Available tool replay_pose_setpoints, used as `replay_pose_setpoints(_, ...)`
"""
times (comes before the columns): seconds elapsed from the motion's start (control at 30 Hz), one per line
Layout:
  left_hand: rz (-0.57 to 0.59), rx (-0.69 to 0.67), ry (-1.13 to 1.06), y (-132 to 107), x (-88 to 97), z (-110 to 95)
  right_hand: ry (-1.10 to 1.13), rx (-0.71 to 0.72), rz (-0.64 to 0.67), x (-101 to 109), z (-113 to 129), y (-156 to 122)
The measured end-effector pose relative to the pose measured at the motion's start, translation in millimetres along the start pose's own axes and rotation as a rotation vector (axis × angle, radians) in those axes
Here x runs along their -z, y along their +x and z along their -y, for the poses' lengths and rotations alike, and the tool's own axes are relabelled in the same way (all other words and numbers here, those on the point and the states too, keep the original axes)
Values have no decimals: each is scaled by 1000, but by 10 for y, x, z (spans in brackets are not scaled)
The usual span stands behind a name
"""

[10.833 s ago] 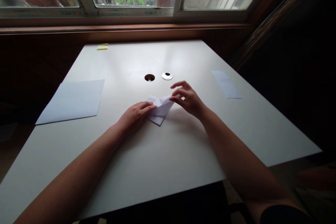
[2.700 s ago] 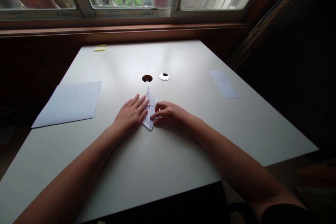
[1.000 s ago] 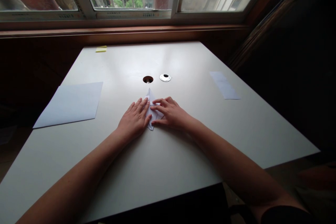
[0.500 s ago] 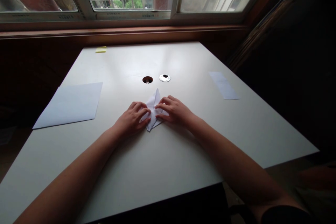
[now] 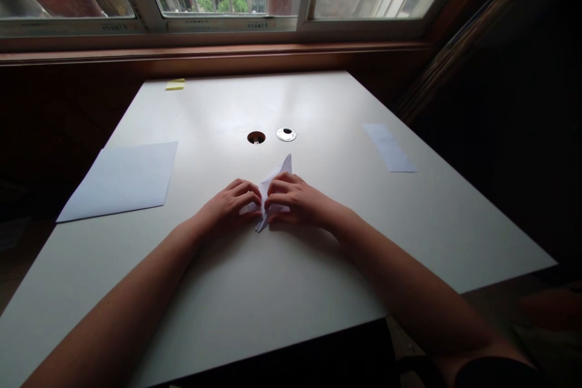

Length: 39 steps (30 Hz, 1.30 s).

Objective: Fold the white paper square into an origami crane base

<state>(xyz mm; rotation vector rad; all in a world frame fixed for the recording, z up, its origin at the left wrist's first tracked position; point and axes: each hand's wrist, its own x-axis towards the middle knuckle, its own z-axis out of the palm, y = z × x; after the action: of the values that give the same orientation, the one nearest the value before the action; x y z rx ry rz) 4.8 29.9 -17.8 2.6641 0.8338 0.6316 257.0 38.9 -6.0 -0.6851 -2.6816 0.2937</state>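
A small folded piece of white paper (image 5: 285, 165) is between my two hands, a little nearer to me than the hole in the table. Its pointed tip leans up and to the right, and a narrow end sticks out below my fingers. My left hand (image 5: 236, 201) has its curled fingers closed on the paper's left side. From the right, my right hand (image 5: 295, 199) grips the paper, its fingers bent over the top and the thumb low. Much of the paper's middle is hidden by my fingers.
On the white table (image 5: 218, 291), a stack of white paper sheets (image 5: 122, 182) lies at the left and a paper strip (image 5: 390, 148) at the right. Beyond my hands are a round cable hole (image 5: 256, 137) and its metal cover (image 5: 286, 134). Yellow sticky notes (image 5: 175, 84) lie far back.
The folded paper's tip has swung to the right, and its open, flat shape has turned more closed. My right hand has shifted slightly down and covers more of it.
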Motion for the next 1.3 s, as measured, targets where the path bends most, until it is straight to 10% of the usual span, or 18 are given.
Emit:
replay_pose_setpoints(0.5,-40,-43,-16,-33,-36,10,100,117,-33,-60,45,81)
replay_pose_setpoints(1.3,117,-115,-409,2,156,70,133,-124,27,-172,105,136)
